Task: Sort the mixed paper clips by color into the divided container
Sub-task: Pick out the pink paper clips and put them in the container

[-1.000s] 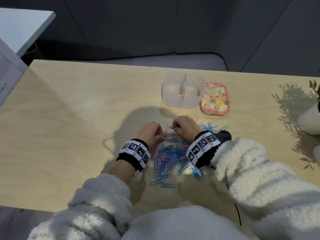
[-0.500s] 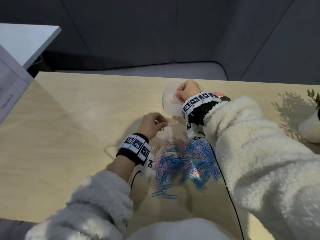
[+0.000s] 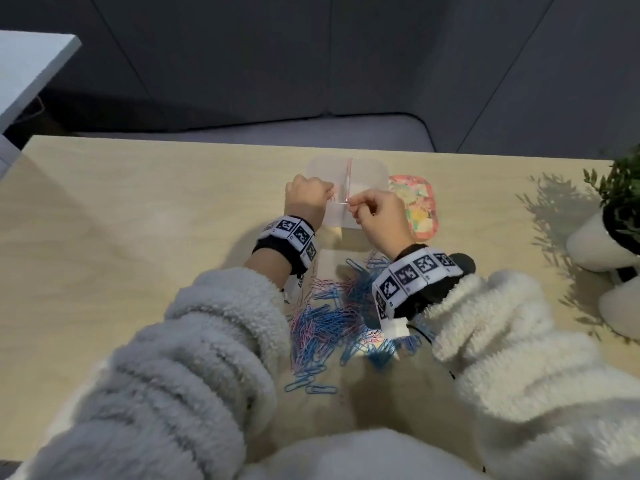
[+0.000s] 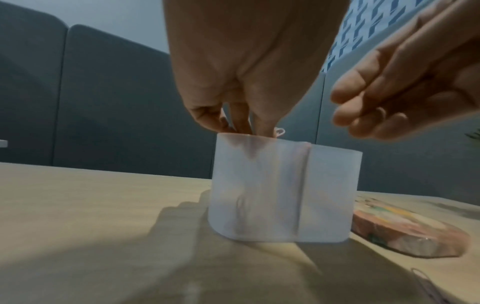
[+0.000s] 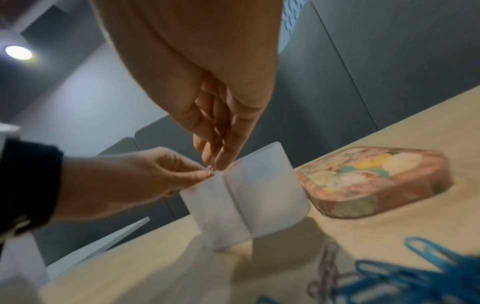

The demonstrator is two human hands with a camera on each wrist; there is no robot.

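A translucent divided container (image 3: 367, 165) stands at the table's far middle, with a pink-tinted divider (image 3: 347, 181) down its centre. My left hand (image 3: 329, 195) hovers over the left compartment and pinches a pale pink paper clip (image 4: 279, 131) just above the rim (image 4: 259, 137). My right hand (image 3: 353, 207) is at the container's near edge by the divider. Its fingertips (image 5: 221, 158) are pressed together, and I see nothing held between them. The mixed pile of blue and pink clips (image 3: 332, 317) lies on the table between my forearms.
A flat lid with a pink floral pattern (image 3: 420, 209) lies right beside the container. A white plant pot (image 3: 599, 244) and a second white pot (image 3: 623, 306) stand at the right edge. A white table corner (image 3: 27, 71) is at upper left, off the wooden table (image 3: 138, 220).
My left hand has moved from beside the pile up over the container's left compartment. My right hand has drawn back from above the container to its near edge.
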